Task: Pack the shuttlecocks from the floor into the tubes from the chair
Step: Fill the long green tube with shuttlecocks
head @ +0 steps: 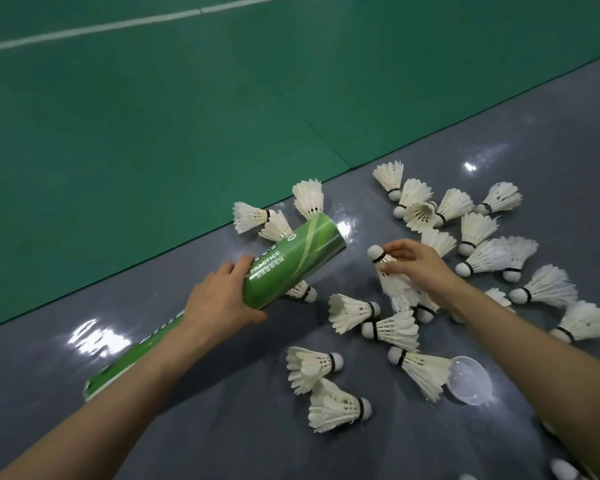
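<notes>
My left hand [219, 301] grips a green shuttlecock tube [297, 259] near its near end, holding it off the grey floor with its far end pointing up and right. My right hand [418, 266] pinches a white feather shuttlecock [383, 259] just right of the tube, cork tip pointing up-left toward it. Several more white shuttlecocks [374, 329] lie scattered on the floor around and below my right hand. A second green tube [118, 370] lies flat on the floor, partly hidden under my left forearm.
A clear plastic tube cap [470, 381] rests on the floor at lower right beside a shuttlecock. The grey floor [194, 393] meets a green court mat [153, 133] with a white line along the far left.
</notes>
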A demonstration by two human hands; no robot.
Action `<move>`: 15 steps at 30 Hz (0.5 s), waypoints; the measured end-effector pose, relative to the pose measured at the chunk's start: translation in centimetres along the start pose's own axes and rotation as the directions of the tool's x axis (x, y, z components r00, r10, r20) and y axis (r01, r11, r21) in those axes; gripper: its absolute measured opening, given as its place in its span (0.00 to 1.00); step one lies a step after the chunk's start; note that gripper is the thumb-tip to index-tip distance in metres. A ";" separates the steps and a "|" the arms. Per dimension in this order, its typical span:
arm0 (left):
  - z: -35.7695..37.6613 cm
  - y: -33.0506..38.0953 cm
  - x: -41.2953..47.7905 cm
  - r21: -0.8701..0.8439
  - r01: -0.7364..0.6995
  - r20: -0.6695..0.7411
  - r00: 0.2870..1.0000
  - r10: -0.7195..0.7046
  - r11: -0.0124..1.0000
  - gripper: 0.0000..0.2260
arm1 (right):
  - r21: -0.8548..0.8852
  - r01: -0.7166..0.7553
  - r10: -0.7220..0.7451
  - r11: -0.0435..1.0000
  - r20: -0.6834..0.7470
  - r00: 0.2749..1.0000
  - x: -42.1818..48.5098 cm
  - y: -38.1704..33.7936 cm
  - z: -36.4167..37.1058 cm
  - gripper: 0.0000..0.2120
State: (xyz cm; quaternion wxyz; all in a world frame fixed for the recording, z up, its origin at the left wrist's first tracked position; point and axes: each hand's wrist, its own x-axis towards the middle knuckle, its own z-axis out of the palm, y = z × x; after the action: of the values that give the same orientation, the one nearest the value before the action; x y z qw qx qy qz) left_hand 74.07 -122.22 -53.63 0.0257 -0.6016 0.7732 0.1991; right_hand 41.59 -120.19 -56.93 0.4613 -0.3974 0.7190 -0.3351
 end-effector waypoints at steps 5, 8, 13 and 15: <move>0.3 2.0 -1.0 -0.037 -0.047 0.006 0.999 0.047 0.998 0.41 | 0.280 0.111 -0.133 0.954 0.061 0.989 -4.4 -1.8 -2.5 0.19; 0.1 3.1 -1.7 -0.056 -0.082 0.016 0.996 0.083 0.995 0.42 | 0.456 0.124 -0.169 0.882 0.060 0.984 -6.4 -3.6 -3.6 0.18; -0.5 4.4 -3.0 -0.095 -0.146 0.014 0.989 0.148 0.985 0.41 | 0.491 0.057 -0.091 0.869 0.046 0.995 -8.6 -5.8 -5.0 0.09; -0.6 4.6 -3.4 -0.112 -0.182 0.018 0.983 0.185 0.977 0.41 | 0.467 0.012 -0.066 0.884 0.100 0.993 -9.2 -6.3 -5.4 0.10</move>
State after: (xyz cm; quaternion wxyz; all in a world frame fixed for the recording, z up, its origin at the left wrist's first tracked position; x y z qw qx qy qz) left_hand 70.83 -118.36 -50.82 -0.0150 -0.5254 0.8127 0.2514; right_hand 40.61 -114.32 -46.07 0.5762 -0.3078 0.5822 -0.4840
